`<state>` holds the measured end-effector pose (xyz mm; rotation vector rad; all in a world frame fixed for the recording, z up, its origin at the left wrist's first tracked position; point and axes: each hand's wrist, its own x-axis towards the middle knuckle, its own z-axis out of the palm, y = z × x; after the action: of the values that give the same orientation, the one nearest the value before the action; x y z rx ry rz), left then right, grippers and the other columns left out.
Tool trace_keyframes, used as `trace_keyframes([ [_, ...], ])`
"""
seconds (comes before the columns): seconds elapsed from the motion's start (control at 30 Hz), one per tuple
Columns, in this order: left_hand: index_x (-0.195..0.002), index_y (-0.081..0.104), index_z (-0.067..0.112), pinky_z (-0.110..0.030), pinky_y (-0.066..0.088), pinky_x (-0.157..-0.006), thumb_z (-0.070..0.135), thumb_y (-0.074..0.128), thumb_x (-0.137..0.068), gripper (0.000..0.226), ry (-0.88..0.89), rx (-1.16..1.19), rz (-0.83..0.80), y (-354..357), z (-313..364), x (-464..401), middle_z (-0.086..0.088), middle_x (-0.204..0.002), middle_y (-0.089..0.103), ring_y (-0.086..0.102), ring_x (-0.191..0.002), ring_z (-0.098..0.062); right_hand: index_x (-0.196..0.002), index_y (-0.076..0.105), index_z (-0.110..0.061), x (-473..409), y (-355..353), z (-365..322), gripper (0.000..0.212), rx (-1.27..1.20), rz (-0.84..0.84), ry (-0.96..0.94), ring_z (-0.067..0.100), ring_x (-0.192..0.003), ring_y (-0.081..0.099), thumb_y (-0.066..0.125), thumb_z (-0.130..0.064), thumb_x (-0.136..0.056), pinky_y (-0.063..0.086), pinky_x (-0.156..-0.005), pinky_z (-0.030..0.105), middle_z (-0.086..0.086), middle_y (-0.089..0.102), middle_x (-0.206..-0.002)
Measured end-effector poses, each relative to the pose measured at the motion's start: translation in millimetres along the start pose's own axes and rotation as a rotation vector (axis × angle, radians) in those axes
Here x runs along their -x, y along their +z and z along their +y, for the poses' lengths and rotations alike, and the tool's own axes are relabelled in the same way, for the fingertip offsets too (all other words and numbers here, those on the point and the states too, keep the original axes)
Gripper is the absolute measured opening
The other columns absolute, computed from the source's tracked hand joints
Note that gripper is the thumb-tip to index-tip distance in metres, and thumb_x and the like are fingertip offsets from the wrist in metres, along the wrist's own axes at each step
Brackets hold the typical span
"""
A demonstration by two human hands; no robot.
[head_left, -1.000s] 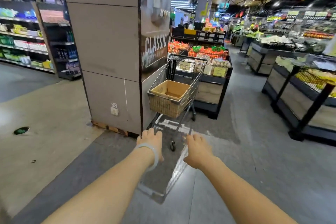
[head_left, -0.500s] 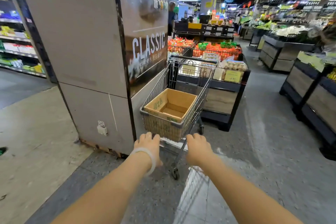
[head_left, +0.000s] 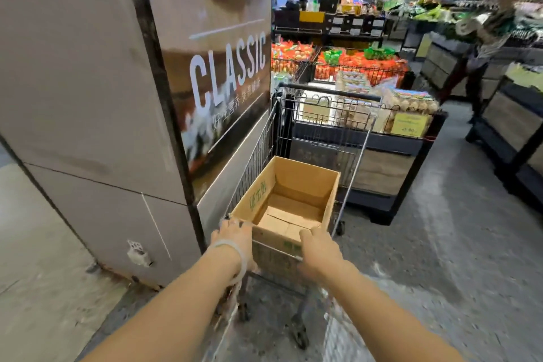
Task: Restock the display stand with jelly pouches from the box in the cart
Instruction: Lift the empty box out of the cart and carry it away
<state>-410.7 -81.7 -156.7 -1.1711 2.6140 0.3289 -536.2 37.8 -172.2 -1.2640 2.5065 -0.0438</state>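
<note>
At 10 o'clock I see the square pillar [head_left: 88, 97] bearing a "CLASSIC" poster [head_left: 226, 73]. At 1 o'clock stands a produce stand [head_left: 382, 167] with netted goods and egg trays. At 12 o'clock, close before me, is the wire cart [head_left: 357, 156]; the open cardboard box [head_left: 266, 185] sits in its near end, and no pouches show in it. My left hand [head_left: 235, 239], wearing a white wristband [head_left: 235, 256], and my right hand [head_left: 318, 250] each grasp the cart's handle bar [head_left: 276, 248].
</note>
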Motion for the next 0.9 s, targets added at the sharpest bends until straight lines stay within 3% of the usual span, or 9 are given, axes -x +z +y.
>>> trace_keyframes([
  [0.23, -0.135, 0.037, 0.022, -0.040, 0.047, -0.098, 0.043, 0.075, -0.072, 0.077, 0.029, -0.033, -0.059, -20.6, 1.1, -142.4, -0.005, -0.135, 0.038, 0.042, -0.121, -0.023, -0.126, 0.041, -0.014, -120.1, -5.0, 15.8, 0.045, -0.113, -0.063, 0.128, 0.030, -0.117, 0.045, 0.060, -0.019, -0.085, 0.043, -0.092, 0.038, 0.011, 0.042, -0.131],
  [0.4, -0.134, 0.035, 0.023, -0.042, 0.046, -0.100, 0.044, 0.074, -0.072, 0.076, 0.009, 0.009, -0.122, -9.2, 6.9, -242.0, -0.004, -0.134, 0.037, 0.041, -0.121, -0.024, -0.138, 0.030, -0.013, -216.1, -1.0, 51.6, 0.065, -0.172, -0.040, 0.275, 0.029, -0.125, 0.043, 0.066, -0.023, -0.085, 0.042, -0.101, 0.037, 0.011, 0.038, -0.139],
  [0.73, -0.138, 0.032, 0.022, -0.041, 0.047, -0.098, 0.044, 0.078, -0.068, 0.087, -0.043, -0.016, -0.182, 21.7, 5.2, -421.3, -0.004, -0.129, 0.041, 0.040, -0.121, -0.025, -0.143, 0.018, -0.018, -361.6, 37.5, 131.4, 0.079, -0.471, -0.034, 0.602, 0.035, -0.129, 0.037, 0.066, -0.032, -0.083, 0.040, -0.104, 0.047, 0.013, 0.026, -0.145],
  [0.83, -0.143, 0.023, 0.021, -0.042, 0.048, -0.098, 0.039, 0.081, -0.066, 0.097, -0.068, 0.014, -0.199, 40.7, -2.0, -451.1, -0.006, -0.132, 0.039, 0.042, -0.121, -0.026, -0.148, 0.007, -0.022, -378.1, 59.9, 142.0, 0.087, -0.574, 0.007, 0.682, 0.036, -0.129, 0.037, 0.065, -0.034, -0.084, 0.038, -0.105, 0.051, 0.014, 0.025, -0.146],
  [0.9, -0.150, 0.005, 0.019, -0.046, 0.040, -0.106, 0.031, 0.081, -0.070, 0.111, -0.157, 0.162, -0.267, 54.4, -4.0, -466.6, -0.009, -0.145, 0.028, 0.036, -0.131, -0.030, -0.148, 0.005, -0.021, -383.7, 74.6, 148.2, 0.091, -0.618, 0.019, 0.723, 0.036, -0.127, 0.041, 0.066, -0.034, -0.083, 0.041, -0.102, 0.050, 0.015, 0.031, -0.144],
])
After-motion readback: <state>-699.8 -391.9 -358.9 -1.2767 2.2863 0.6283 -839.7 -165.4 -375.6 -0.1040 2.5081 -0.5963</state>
